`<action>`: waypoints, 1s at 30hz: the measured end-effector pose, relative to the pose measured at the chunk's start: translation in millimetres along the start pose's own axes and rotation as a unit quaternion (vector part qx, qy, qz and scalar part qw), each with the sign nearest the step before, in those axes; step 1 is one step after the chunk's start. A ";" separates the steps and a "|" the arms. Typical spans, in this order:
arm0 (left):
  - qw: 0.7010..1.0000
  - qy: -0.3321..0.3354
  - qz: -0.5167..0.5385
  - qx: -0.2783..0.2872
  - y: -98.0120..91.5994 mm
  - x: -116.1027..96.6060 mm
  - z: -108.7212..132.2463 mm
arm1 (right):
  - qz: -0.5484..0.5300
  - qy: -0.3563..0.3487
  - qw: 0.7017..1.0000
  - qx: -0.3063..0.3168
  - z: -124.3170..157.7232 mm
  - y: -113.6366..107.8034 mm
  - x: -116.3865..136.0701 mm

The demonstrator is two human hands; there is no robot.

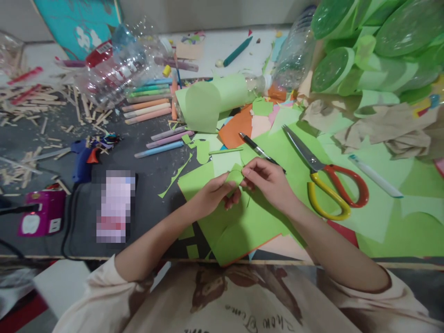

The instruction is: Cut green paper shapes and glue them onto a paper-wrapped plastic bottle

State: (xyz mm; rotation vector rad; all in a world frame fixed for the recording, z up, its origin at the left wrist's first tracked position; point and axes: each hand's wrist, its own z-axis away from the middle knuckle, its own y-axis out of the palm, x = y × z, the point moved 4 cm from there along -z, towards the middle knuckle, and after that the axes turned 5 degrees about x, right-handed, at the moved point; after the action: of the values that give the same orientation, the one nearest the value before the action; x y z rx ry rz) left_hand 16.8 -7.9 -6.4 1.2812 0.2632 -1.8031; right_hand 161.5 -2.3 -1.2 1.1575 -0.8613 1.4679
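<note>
A small green paper piece [235, 175] with a rounded edge is pinched between the thumb and fingers of my left hand [215, 193]. My right hand [265, 179] has its thumb and fingertips closed on the right edge of the same piece. Something thin and dark dangles below the right fingers, too fine to make out. Both hands are above a large green paper sheet [249, 231]. Just beyond the right hand lies a black pen [255, 145]. Scissors [314, 164] with one red and one yellow handle loop rest to the right, blades apart from my hand.
A bottle wrapped in light green paper [229, 95] lies behind the hands. Markers [163, 147], a blue glue gun [82, 162], a phone [114, 206] and a magenta box [43, 212] with a cable are leftward. Green-covered bottles [388, 69] and crumpled brown paper [385, 129] crowd the right.
</note>
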 end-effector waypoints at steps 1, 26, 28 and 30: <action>1.000 -0.003 0.004 -0.001 0.0 0.1 0.1 | -0.001 0.002 1.000 0.001 0.0 -0.2 -0.2; 1.000 -0.017 -0.007 -0.011 -10.2 -5.7 1.4 | -0.049 -0.028 0.997 -0.062 -2.9 -14.9 2.6; 0.999 -0.012 -0.032 -0.021 -10.6 -5.7 1.1 | -0.054 -0.028 0.996 -0.069 -2.3 -15.9 2.0; 0.998 -0.015 -0.049 -0.031 -10.6 -5.8 1.2 | -0.057 -0.028 0.995 -0.075 -1.8 -16.8 1.5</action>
State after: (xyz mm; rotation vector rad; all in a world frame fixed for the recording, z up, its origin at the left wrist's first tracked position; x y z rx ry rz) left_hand 8.5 0.6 -4.2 1.2153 0.3695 -1.8810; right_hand 177.5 3.4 -1.2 1.1223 -0.9122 1.2612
